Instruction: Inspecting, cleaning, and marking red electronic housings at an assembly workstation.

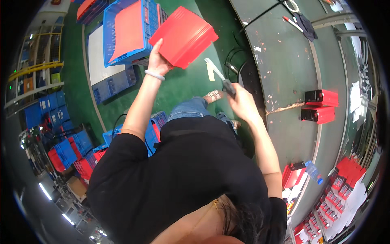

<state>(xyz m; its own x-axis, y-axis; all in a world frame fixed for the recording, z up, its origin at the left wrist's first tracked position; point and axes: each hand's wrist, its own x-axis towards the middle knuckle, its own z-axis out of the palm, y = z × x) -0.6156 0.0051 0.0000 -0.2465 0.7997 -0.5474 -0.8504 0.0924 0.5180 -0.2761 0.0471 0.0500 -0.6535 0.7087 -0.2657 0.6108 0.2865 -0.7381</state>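
Observation:
My left hand (159, 62) grips the lower left edge of a red ribbed box-shaped housing (185, 36), raised in front of me and tilted. Its fingers go out of sight behind the part. My right hand (243, 101) is closed around the dark handle of a knife (218, 74), whose long pale blade points up and left. The blade's tip is just below the red housing and apart from it. A short cream strip (210, 71) shows beside the blade; whether it touches the blade I cannot tell.
A blue crate (107, 36) with red sheets stands at the upper left. To my right runs a worn green workbench (280, 73) bearing red-and-black units (321, 97), a plastic bottle (313, 172) and a red-and-white pen-like tool (293, 24). Dark cables (232, 55) hang beside the bench.

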